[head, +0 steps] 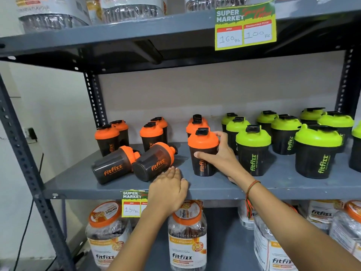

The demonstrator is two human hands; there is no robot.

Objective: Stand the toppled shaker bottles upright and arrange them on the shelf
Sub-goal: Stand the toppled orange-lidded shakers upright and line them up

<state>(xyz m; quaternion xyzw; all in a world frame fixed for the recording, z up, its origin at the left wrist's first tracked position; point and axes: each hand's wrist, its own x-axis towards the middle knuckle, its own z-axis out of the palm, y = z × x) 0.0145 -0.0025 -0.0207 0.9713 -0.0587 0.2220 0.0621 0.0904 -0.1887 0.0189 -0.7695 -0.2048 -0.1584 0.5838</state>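
Note:
Two orange-lidded black shaker bottles lie toppled on the grey middle shelf (214, 184): one at the left (113, 165), one beside it (154, 161). My left hand (168, 190) reaches up to the base of the second toppled bottle, fingertips touching or nearly touching it, fingers apart. My right hand (218, 155) is wrapped around an upright orange-lidded shaker (203, 149) in the shelf's middle. Several more orange-lidded shakers (151, 133) stand upright behind.
Several green-lidded shakers (253, 147) stand upright on the shelf's right half. A price tag (131, 204) hangs on the shelf's front edge, another (245, 26) on the upper shelf. Large supplement jars (186, 235) fill the lower shelf. A slotted steel post (21, 153) stands at left.

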